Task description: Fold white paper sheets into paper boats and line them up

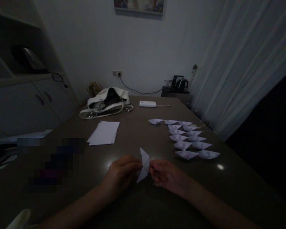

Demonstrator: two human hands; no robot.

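Note:
Between my two hands, above the near part of the table, is a folded white paper boat (pixel 144 165) turned on end. My left hand (pixel 124 170) pinches its left side with the fingertips. On the other side my right hand (pixel 168 175) grips the right edge between thumb and curled fingers. To the right, several finished paper boats (pixel 186 154) sit in two rows running away from me, with a single paper boat (pixel 155 121) at the far left end. A stack of white paper sheets (pixel 103 133) lies to the left, beyond my left hand.
On the dark table (pixel 133 127) a white handbag (pixel 107 101) lies open at the far left. A white power bank (pixel 147 104) with a short cable rests near the far edge. Behind stand a black kettle (pixel 181 85) on a small stand and a sheer curtain (pixel 219 63).

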